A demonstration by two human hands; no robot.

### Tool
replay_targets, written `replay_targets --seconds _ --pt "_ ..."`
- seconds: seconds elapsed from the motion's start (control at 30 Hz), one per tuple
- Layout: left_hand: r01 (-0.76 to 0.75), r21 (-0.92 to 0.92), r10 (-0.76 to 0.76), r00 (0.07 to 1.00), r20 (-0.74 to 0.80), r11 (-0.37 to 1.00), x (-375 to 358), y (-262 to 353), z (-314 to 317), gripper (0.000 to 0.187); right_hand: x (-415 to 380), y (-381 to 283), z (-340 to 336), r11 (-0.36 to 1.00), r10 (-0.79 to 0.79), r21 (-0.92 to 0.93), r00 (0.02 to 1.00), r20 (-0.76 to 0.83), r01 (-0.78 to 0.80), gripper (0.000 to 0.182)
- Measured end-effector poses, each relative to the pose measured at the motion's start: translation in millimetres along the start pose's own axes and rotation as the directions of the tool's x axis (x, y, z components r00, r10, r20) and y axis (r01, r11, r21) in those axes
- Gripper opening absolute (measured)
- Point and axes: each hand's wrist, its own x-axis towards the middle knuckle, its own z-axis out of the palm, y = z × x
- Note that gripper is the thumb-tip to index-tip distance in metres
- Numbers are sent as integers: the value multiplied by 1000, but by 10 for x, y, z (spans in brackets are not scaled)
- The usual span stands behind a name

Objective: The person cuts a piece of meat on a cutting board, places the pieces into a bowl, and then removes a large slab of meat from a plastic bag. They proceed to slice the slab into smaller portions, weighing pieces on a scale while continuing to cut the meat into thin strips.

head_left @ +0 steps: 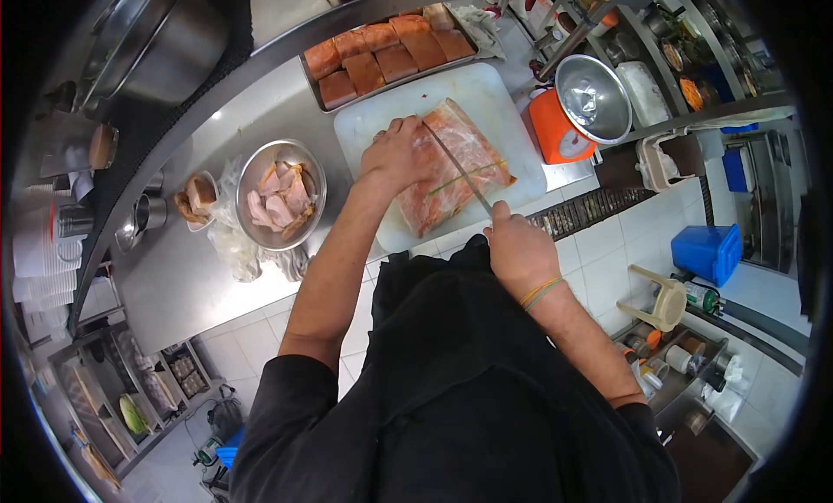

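A large slab of raw meat, pale pink and reddish, lies on the white cutting board. My left hand presses on its left side, fingers bent over the meat near the far edge. In my right hand is the handle of a long knife; its blade lies diagonally across the slab, the tip close to my left fingers. How deep the edge sits cannot be seen. A thin green strip crosses the meat under the blade.
Behind the board stands a metal tray of reddish-brown meat blocks. Left of it are a steel bowl of meat pieces and plastic bags. An orange scale carrying a metal bowl is at right.
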Motion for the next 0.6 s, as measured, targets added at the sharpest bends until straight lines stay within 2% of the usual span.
replay_targets --seconds 0.1,0.23,0.37,0.43,0.6 --pt "1 26 -2 1000 19 1000 -3 -3 9 111 34 -44 -68 1000 3 -19 999 34 -2 21" --pt "82 118 -95 990 109 990 -64 118 -28 126 159 -65 -48 1000 -19 -20 999 45 20 13" --pt "85 131 -108 978 178 988 -41 134 -66 135 313 -122 -131 1000 -31 -5 997 76 31 18" --pt "82 120 -106 974 203 989 -40 158 -94 137 441 -129 -127 999 -32 -5 996 86 32 28" --pt "65 85 -82 974 213 994 -47 120 -128 139 706 -145 -41 998 -58 -10 993 102 60 29"
